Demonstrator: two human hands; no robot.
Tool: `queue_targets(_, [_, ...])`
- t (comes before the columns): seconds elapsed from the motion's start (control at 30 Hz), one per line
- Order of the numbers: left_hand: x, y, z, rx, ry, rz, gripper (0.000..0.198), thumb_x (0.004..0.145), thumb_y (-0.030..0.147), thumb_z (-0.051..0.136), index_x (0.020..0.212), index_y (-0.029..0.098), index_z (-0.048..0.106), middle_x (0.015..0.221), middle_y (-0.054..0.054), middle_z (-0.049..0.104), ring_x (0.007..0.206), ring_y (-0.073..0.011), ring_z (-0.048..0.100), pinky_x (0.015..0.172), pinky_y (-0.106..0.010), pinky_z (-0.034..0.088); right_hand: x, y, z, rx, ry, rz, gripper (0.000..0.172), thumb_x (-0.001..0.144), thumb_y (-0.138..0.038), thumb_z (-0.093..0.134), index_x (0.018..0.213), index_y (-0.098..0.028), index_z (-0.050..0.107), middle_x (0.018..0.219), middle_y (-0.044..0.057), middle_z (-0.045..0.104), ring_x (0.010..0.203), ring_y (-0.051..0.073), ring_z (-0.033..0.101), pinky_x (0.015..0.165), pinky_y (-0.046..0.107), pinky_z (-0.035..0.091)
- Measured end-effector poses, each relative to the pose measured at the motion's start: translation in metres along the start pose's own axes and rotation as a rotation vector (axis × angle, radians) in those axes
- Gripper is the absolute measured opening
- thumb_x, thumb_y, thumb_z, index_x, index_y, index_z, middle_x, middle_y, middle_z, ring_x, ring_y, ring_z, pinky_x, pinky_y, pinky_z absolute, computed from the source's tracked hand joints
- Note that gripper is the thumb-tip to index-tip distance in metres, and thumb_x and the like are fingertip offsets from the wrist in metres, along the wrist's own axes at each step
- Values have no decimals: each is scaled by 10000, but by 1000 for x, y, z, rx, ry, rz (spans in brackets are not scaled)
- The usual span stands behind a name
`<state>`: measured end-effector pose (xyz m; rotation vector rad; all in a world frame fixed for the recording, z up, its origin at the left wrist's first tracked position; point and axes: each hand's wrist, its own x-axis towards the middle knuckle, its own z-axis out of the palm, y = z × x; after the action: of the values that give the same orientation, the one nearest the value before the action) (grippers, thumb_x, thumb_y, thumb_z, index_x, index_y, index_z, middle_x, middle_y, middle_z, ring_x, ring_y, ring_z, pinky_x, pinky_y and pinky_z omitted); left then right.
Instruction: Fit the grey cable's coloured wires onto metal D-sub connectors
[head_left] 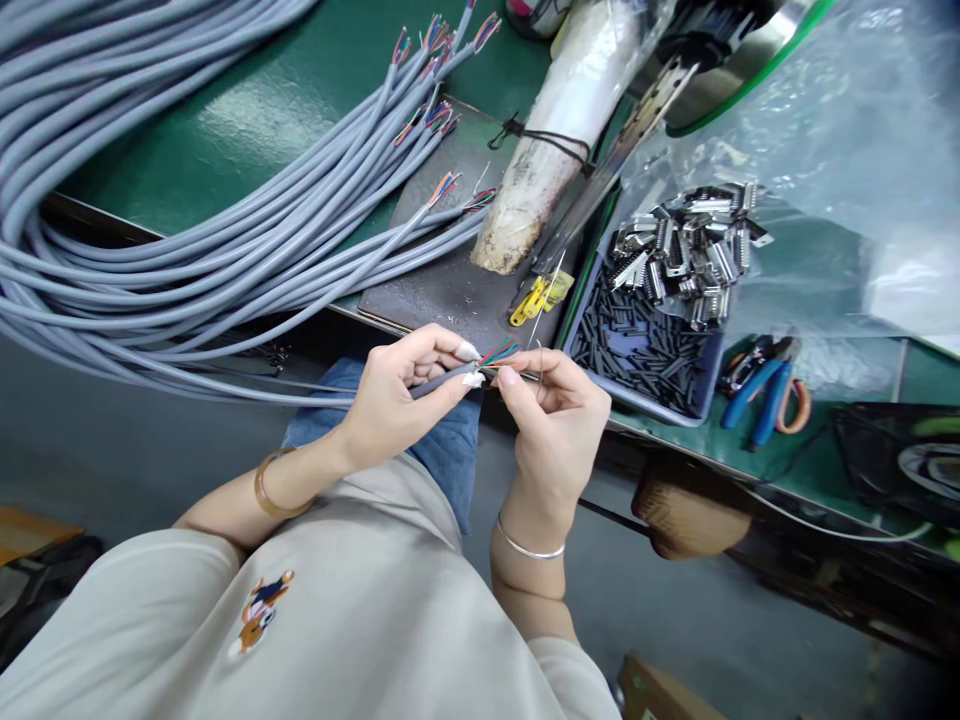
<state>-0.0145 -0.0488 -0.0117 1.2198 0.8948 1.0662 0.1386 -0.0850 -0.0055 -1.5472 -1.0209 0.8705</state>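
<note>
Just in front of the bench edge, my left hand (409,385) is closed around the end of a grey cable (442,380), with white coverings on the thumb and a fingertip. Thin coloured wires (499,352), green, red, blue and orange among them, fan out from the stripped end. My right hand (551,405) pinches some of these wires, orange ones among them, between thumb and forefinger. A thin bare strand (546,300) rises above the right fingers; where it begins is hidden. The cable runs back left toward a large bundle of grey cables (247,265) with stripped ends.
A blue tray (705,410) holds black tubes (637,345) and metal connector parts (690,245). To its right lie blue-handled pliers (771,400). A yellow tool (541,298) rests on the dark board (442,290), beside a wrapped white roll (559,130) and a metal bar (615,165).
</note>
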Motion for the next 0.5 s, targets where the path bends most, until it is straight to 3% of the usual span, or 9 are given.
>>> queue_targets(0.27, [0, 0, 0, 29, -16, 2, 182, 789, 225, 784, 919, 138, 691, 808, -26, 738, 727, -90, 684, 682, -158, 550, 0, 2, 0, 10, 1, -13, 136, 783, -329, 783, 765, -210, 721, 580, -55, 526, 487, 59, 402, 424, 194, 289])
queue_targets(0.37, [0, 1, -1, 15, -21, -37, 215, 780, 239, 805, 933, 147, 686, 811, -25, 742, 711, -94, 682, 661, -168, 552, 0, 3, 0, 34, 2, -34, 122, 796, -324, 777, 775, -215, 725, 639, -34, 594, 530, 72, 484, 437, 190, 331])
queue_targets(0.5, [1, 4, -2, -81, -73, -136, 262, 797, 303, 809, 936, 152, 646, 764, -15, 741, 523, -56, 591, 506, -161, 505, -1, 6, -1, 75, -4, -103, 86, 835, -311, 734, 847, -226, 741, 784, 0, 706, 644, 105, 627, 509, 197, 465])
